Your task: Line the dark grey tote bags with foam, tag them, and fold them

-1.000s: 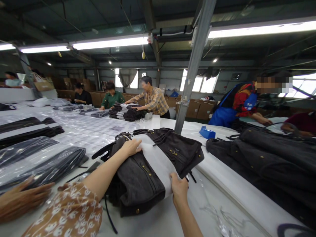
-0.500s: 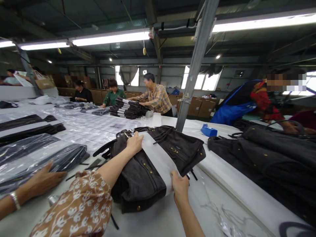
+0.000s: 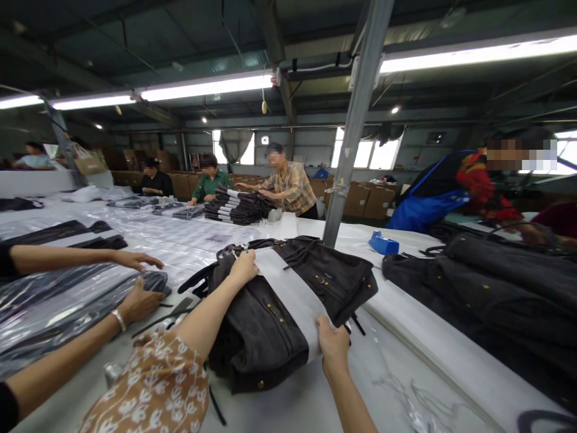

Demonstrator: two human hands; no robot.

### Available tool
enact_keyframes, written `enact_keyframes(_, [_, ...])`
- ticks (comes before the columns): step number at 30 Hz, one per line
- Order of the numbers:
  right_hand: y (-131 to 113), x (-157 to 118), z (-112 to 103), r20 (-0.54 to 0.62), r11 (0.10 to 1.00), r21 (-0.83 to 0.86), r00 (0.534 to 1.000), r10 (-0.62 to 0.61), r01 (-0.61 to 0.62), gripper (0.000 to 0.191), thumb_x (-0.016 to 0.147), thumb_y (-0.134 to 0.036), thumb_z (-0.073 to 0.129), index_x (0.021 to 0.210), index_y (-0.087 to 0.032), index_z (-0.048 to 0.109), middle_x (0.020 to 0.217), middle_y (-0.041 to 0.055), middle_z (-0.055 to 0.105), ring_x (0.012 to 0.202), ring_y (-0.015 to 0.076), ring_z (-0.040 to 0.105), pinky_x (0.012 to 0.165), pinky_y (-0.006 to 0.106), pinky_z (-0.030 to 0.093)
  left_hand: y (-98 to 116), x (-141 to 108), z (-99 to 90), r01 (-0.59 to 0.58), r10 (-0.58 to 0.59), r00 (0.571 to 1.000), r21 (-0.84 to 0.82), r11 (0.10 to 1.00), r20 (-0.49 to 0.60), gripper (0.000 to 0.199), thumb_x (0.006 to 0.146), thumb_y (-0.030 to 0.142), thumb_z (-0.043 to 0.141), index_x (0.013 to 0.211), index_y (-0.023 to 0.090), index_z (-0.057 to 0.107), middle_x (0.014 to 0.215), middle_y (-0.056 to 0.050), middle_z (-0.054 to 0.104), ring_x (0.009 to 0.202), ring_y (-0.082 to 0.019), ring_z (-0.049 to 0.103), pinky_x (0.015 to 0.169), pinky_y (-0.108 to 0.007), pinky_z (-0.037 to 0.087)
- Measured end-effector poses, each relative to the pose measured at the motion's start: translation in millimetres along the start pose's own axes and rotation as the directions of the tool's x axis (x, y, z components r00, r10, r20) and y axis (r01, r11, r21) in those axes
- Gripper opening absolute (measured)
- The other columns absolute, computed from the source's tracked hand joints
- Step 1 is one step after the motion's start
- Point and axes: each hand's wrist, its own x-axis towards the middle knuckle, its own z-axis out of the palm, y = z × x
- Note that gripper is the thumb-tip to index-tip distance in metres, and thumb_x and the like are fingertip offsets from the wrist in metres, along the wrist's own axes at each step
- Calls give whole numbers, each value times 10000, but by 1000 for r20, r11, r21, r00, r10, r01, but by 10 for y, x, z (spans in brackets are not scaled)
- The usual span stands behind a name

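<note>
A black bag [image 3: 252, 325] with brass fittings and dark straps lies folded in front of me, with a wide white paper band [image 3: 288, 294] across its middle. My left hand [image 3: 244, 266] is closed on the far end of the band, on the bag's upper side. At the near edge my right hand [image 3: 332, 337] grips the band's other end, thumb on top and fingers hidden underneath. The bag's near side looks slightly lifted from the white table [image 3: 265, 412].
At left, a co-worker's two hands [image 3: 139, 299] touch plastic-wrapped dark bags [image 3: 85, 300]. More black bags [image 3: 487, 288] lie at right. A metal post [image 3: 345, 156] rises behind my bag, near a blue tape dispenser [image 3: 383, 242]. Other people work around a banded stack [image 3: 234, 205].
A co-worker's second hand has come in from the left over the wrapped bags, and their other hand has moved right. My hands keep their hold; the view shifts slightly.
</note>
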Motion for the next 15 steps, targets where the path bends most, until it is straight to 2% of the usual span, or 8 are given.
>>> enact_keyframes(2, [-1,4,-8,8,1000,6,1000,3,-3,456,602,-400,594,926,-94,685,990,170,715,958,312,643,830,354,481,62,-109,-29,18,-18,999,0,1000,-29,358,821,308,513,1145,157,484,1085,-158,573,924,-270,625,738,-360,492])
enact_keyframes(4, [10,12,-12,9,1000,14,1000,-7,7,450,598,-398,596,926,-103,687,997,158,717,965,302,643,824,340,484,78,-249,-73,-13,13,999,-5,1000,-48,356,836,349,486,1135,155,494,1119,-171,549,928,-283,617,742,-384,489])
enact_keyframes(7, [40,23,-5,5,1000,18,1000,-23,23,443,602,-399,599,929,-113,688,1002,149,718,973,297,641,819,332,485,-22,-456,-163,-175,175,984,-15,984,-25,271,895,385,415,974,194,589,1099,-123,579,1029,-259,571,878,-381,444])
enact_keyframes(9, [58,24,6,3,999,25,1000,-24,24,437,607,-398,600,931,-119,688,987,141,723,963,296,644,811,332,487,-127,-541,-218,-351,353,933,-35,936,67,306,926,412,373,936,233,621,1099,-76,611,1115,-244,522,958,-387,392])
enact_keyframes(12, [71,19,17,18,1000,22,1000,-12,12,438,615,-401,599,936,-117,686,980,144,723,947,301,646,807,345,488,-235,-551,-263,-534,540,808,-97,840,236,355,953,422,296,1074,284,599,1216,-42,594,1214,-259,444,973,-443,365])
enact_keyframes(13, [71,16,18,24,1000,25,1000,-7,7,436,616,-401,598,934,-116,686,980,145,723,944,303,647,806,348,488,-247,-530,-264,-545,552,787,-107,832,276,365,954,422,286,1136,291,573,1281,-42,561,1231,-265,426,968,-452,365])
enact_keyframes(15, [66,9,15,29,999,40,1000,-5,4,428,614,-398,598,924,-117,689,972,142,725,944,301,647,801,345,489,-242,-474,-248,-518,521,792,-100,849,319,386,943,437,305,1234,300,518,1379,-48,487,1234,-270,422,972,-454,358])
